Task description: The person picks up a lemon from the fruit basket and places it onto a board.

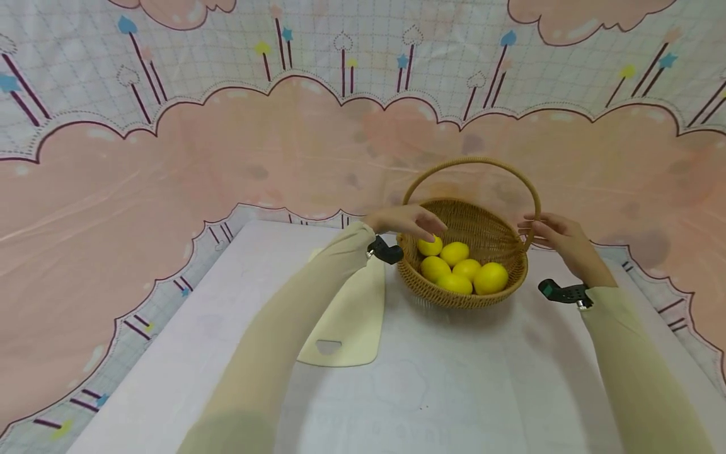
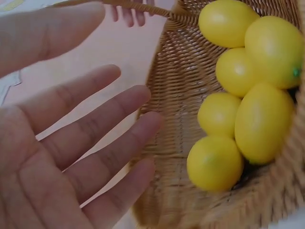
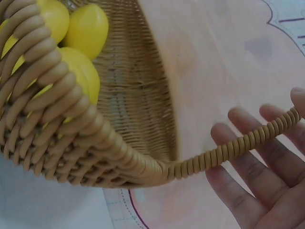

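With your left hand [image 1: 404, 221] spread and empty and your right hand [image 1: 567, 243] loosely extended behind the handle [image 1: 471, 160], expect the wicker basket [image 1: 448, 301], right of the frame's centre, to feel stiff and fairly light, best held level by that handle lest the smooth lemons [image 1: 466, 270] roll.

The basket [image 1: 482, 221] is ridged, woven wicker with a faint sheen, its handle [image 3: 226, 151] tightly coiled in similar smooth strands, while the lemons at its seven o'clock [image 1: 466, 270] look smooth and glossy (rather like moulded plastic). At the basket's eight o'clock, the board [image 1: 354, 315] is smooth and matt; at twelve, the backdrop [image 1: 340, 145] looks like creased, lightly shiny sheeting.
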`<act>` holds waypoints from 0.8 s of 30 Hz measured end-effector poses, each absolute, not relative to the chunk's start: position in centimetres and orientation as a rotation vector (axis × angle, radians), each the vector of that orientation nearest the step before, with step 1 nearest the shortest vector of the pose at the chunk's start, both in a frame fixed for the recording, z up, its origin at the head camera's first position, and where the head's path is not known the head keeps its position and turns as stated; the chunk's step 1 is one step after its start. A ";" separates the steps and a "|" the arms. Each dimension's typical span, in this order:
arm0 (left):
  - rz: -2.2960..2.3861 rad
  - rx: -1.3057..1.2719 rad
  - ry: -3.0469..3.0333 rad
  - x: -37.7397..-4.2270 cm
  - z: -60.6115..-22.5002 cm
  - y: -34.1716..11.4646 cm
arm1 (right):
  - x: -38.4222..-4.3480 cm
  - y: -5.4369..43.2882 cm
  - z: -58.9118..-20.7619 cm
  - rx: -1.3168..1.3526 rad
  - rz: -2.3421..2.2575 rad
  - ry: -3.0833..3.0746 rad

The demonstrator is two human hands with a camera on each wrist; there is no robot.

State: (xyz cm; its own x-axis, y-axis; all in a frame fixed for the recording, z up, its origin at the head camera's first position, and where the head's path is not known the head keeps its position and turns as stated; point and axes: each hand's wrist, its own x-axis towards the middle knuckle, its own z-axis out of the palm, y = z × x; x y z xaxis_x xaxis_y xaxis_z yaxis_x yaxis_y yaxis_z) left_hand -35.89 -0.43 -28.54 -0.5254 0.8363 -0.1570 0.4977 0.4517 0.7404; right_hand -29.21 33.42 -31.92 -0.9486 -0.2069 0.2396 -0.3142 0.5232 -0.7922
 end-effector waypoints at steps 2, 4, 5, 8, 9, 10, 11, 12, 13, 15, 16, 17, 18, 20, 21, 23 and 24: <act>0.879 1.104 2.196 -36.0 -28.8 0.5 | -29.3 33.3 -31.9 0.413 1.390 -2.663; 0.878 1.109 2.198 -36.1 -28.9 1.4 | -29.3 33.2 -31.9 0.399 1.364 -2.685; 0.881 1.112 2.195 -36.2 -29.1 1.7 | -29.3 33.2 -31.8 0.393 1.355 -2.692; 0.880 1.120 2.206 -36.5 -29.5 2.7 | -29.4 33.3 -31.8 0.383 1.373 -2.695; 0.875 1.112 2.210 -36.5 -29.6 3.0 | -29.4 33.3 -31.9 0.379 1.393 -2.691; 0.873 1.095 2.212 -36.6 -29.8 3.3 | -29.5 33.4 -31.9 0.377 1.415 -2.685; 0.870 1.077 2.212 -36.7 -30.0 3.6 | -29.5 33.4 -31.9 0.366 1.437 -2.677; 0.866 1.060 2.212 -36.8 -30.1 3.9 | -29.5 33.3 -32.0 0.362 1.456 -2.672; 0.859 1.047 2.213 -36.8 -30.3 4.1 | -29.5 33.3 -32.0 0.358 1.477 -2.666; 0.867 1.010 2.208 -36.8 -30.7 4.6 | -29.6 33.3 -32.1 0.354 1.496 -2.658; 0.867 1.001 2.209 -36.8 -30.8 4.9 | -29.6 33.3 -32.2 0.352 1.496 -2.658; 0.868 0.998 2.210 -36.8 -31.0 5.1 | -29.6 33.3 -32.2 0.348 1.495 -2.660; 0.874 0.989 2.208 -36.8 -31.1 5.4 | -29.6 33.3 -32.2 0.343 1.491 -2.661; 0.886 0.978 2.201 -36.6 -31.3 6.0 | -29.6 33.4 -32.2 0.337 1.473 -2.670; 0.890 0.974 2.192 -36.5 -31.3 6.3 | -29.6 33.4 -32.2 0.333 1.458 -2.677; 0.901 0.975 2.171 -36.3 -31.4 7.0 | -29.6 33.5 -32.1 0.324 1.432 -2.689; 0.908 0.974 2.160 -36.2 -31.5 7.3 | -29.6 33.5 -32.1 0.321 1.423 -2.692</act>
